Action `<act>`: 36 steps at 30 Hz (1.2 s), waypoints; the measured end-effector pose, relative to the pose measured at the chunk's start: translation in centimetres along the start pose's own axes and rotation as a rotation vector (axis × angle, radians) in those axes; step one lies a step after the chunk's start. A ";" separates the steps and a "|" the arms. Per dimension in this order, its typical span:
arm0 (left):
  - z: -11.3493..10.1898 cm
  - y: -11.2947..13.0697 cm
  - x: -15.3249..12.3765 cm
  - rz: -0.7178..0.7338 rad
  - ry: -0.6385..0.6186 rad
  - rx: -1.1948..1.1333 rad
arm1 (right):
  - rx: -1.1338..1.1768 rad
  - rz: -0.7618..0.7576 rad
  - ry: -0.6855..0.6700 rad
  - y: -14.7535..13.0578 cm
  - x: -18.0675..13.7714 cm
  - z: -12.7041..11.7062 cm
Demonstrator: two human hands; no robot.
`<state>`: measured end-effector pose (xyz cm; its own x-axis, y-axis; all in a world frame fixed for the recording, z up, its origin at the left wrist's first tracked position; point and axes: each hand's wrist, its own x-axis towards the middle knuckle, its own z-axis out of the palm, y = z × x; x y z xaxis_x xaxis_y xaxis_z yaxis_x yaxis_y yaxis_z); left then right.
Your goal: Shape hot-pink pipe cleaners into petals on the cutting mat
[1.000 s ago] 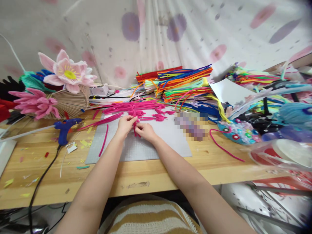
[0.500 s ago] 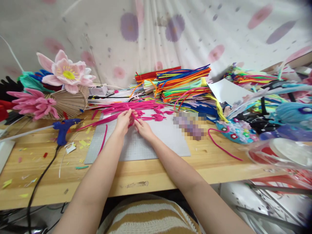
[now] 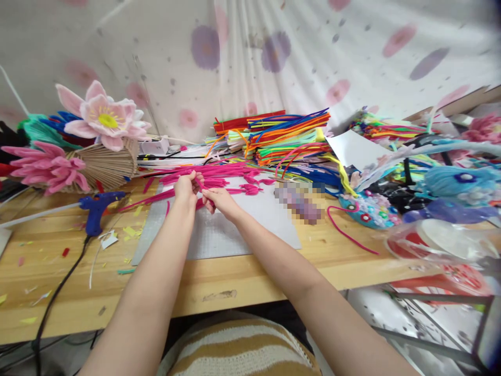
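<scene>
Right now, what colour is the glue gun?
The glue gun is blue, clearest in the head view.

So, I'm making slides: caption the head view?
Left hand and right hand handling fuchsia fuzzy stems over a gray mat.

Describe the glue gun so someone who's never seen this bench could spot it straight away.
On the wooden table, look left of the grey mat. The glue gun is there, beside some yellow scraps. Its blue pistol shape and trailing black cord set it apart from them.
</scene>
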<state>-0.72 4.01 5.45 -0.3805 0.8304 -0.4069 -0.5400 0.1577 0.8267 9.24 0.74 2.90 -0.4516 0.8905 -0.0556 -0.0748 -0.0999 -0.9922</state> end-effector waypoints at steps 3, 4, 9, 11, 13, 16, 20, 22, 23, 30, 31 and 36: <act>-0.3 -0.4 0.1 0.018 0.006 0.003 | 0.023 0.015 0.006 0.8 -0.2 0.3; -0.5 -0.5 0.1 0.030 0.006 0.011 | 0.036 0.032 0.006 1.1 -0.3 0.3; -2.2 -0.7 0.1 0.004 -0.227 0.195 | 0.154 0.106 -0.013 2.4 -0.7 -0.6; -2.9 -1.0 -0.2 -0.026 -0.347 0.288 | 0.173 0.092 -0.035 2.7 -0.7 -1.4; -3.3 -1.5 -0.7 -0.079 -0.487 0.370 | 0.162 0.082 -0.082 3.0 -0.6 -2.4; -3.2 -2.8 -1.4 -0.018 -0.557 0.365 | 0.140 0.072 -0.156 3.2 -0.4 -3.4; -2.8 -4.0 -1.3 0.088 -0.333 0.289 | -0.017 0.096 -0.108 3.2 -0.3 -3.8; -2.7 -4.4 -1.0 0.148 -0.261 0.273 | -0.167 0.009 0.000 3.4 -0.2 -4.0; -2.7 -4.5 -0.9 0.180 -0.247 0.282 | -0.245 -0.050 0.041 3.5 -0.2 -4.1; -3.2 -5.9 -0.8 0.272 -0.248 0.339 | -0.530 -0.139 0.033 4.3 0.0 -4.9; -3.2 -6.0 -0.8 0.274 -0.251 0.338 | -0.553 -0.138 0.043 4.3 -0.1 -5.0; -3.3 -6.1 -0.9 0.270 -0.302 0.340 | -0.543 -0.116 0.120 4.3 -0.1 -4.9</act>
<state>0.44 0.54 -0.50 -0.2125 0.9744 -0.0735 -0.1592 0.0397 0.9864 13.29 2.35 -1.95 -0.3609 0.9295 0.0760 0.3647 0.2157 -0.9058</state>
